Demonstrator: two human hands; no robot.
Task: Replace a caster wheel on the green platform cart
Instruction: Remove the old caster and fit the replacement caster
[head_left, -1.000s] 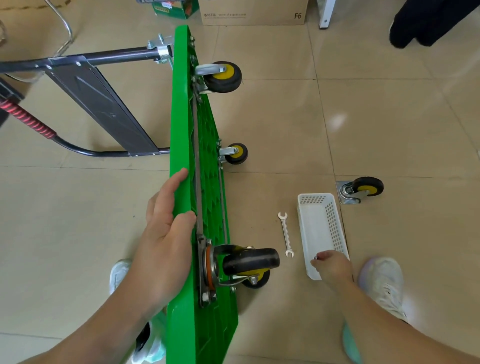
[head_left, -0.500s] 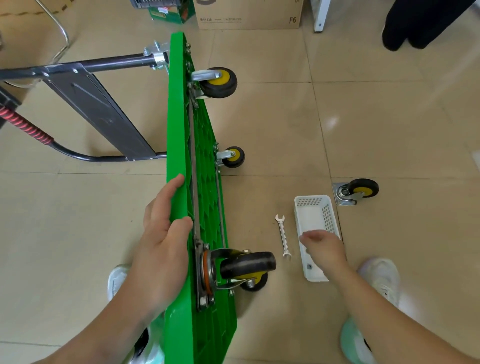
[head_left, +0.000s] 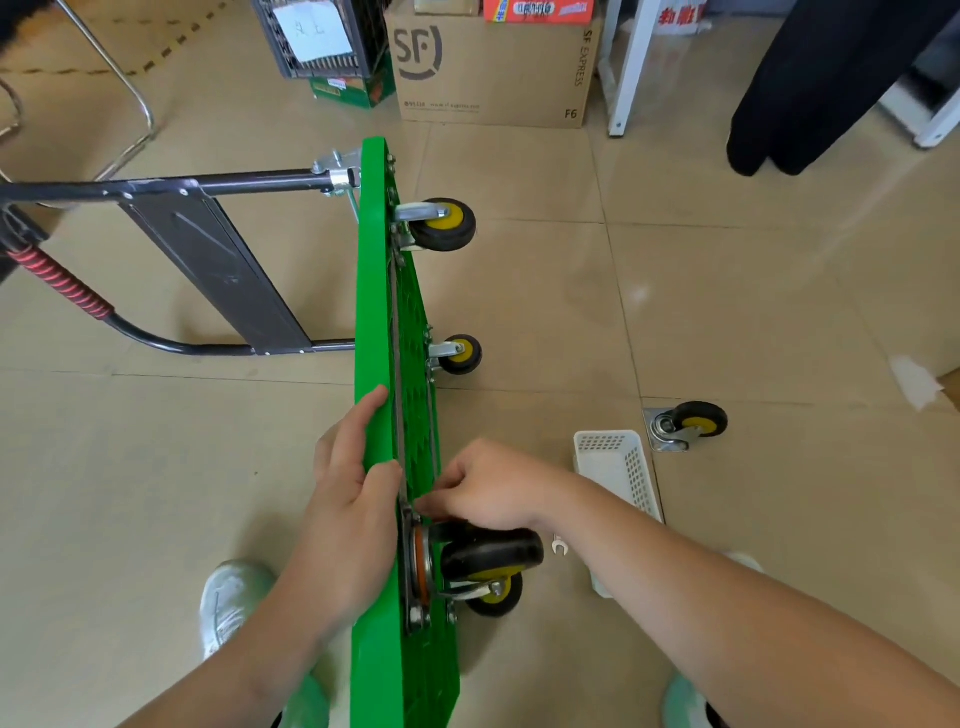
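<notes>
**While the cart stands on edge: caster fixing**

As the left hand (head_left: 358, 467) grips the raised edge of the green platform cart (head_left: 371, 270), the right hand (head_left: 488, 486) bunches its fingertips at the mounting plate (head_left: 408, 525) of the near caster (head_left: 488, 558). Fastener held: cannot tell. Step, likely: hand-threading. Next: the floor wrench (head_left: 559, 546).

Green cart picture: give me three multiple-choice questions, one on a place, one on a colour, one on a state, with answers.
1. Where is the loose caster? A on a shelf; B on the floor beside the white basket; C in a drawer.
2. What colour are the wheel hubs? A red; B blue; C yellow.
3. How does the green cart stand? A on its edge; B flat on its wheels; C upside down.
B: it lies on the tiles next to the basket. C: every visible hub is yellow. A: the left hand grips its upper edge.
</notes>
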